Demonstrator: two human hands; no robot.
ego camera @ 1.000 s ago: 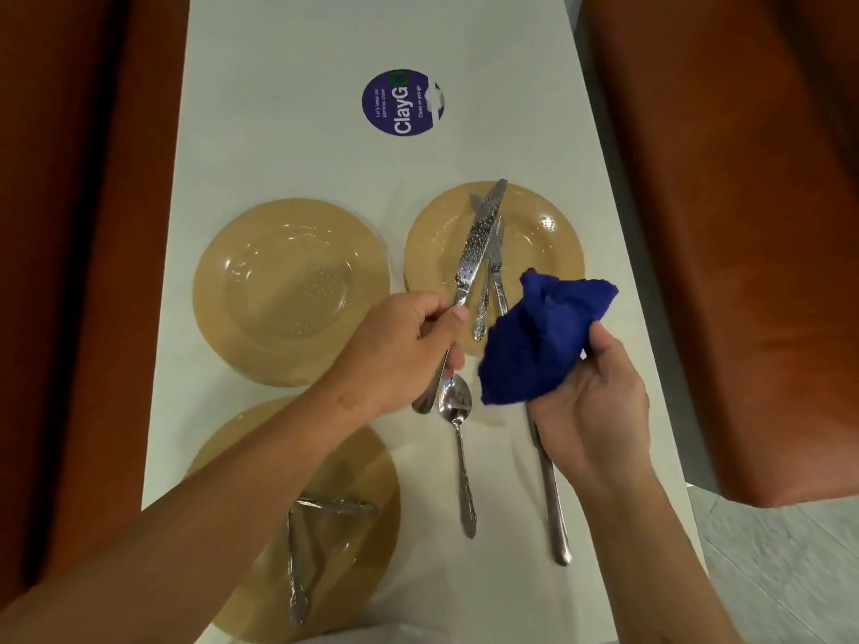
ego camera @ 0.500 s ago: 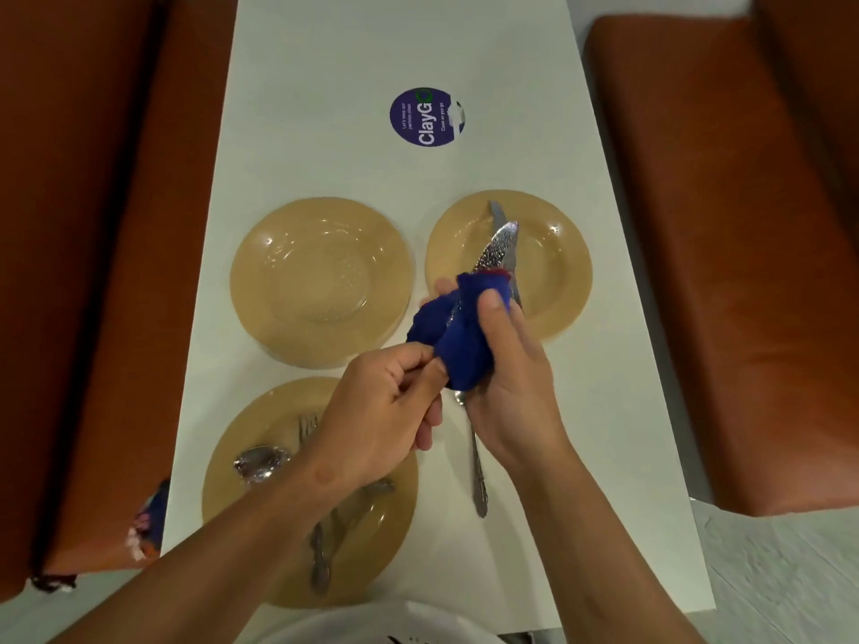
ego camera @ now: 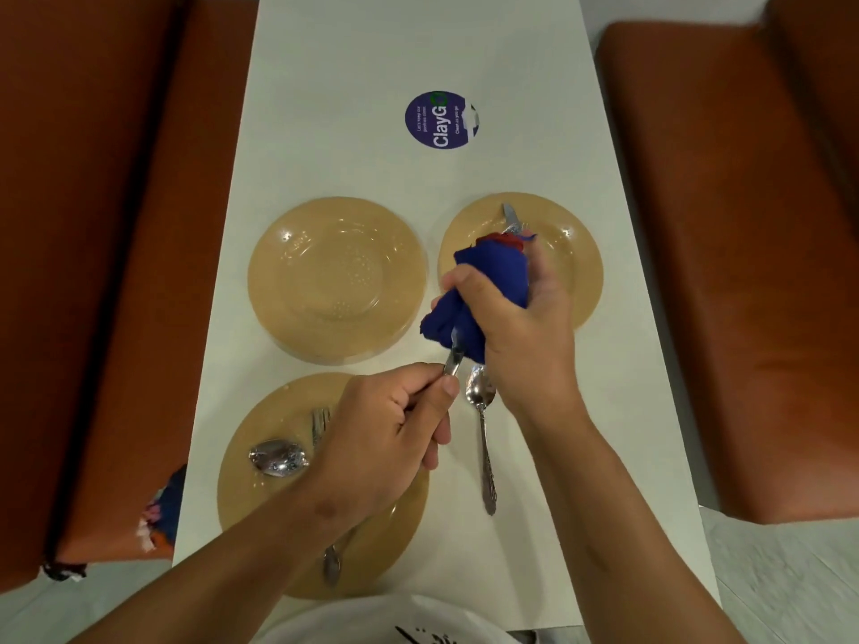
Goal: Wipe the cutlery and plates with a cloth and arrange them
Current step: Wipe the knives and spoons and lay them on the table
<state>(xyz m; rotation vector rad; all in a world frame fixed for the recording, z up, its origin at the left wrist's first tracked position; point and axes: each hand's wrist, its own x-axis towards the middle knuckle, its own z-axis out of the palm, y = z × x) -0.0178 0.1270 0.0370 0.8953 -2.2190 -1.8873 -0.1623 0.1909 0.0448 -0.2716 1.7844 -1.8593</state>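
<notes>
Blue cloth with a red patch at its far end; three tan plates; silver cutlery; white table; purple round sticker; rust-orange benches.

At centre frame the left hand grips a knife by its handle, while the right hand wraps a blue cloth around the blade. Three tan plates sit on the white tabletop: a bare plate at centre left, another under the cloth, and a near plate with a spoon and fork. A teaspoon lies on the tabletop just below the cloth. A purple sticker sits at upper centre.
</notes>
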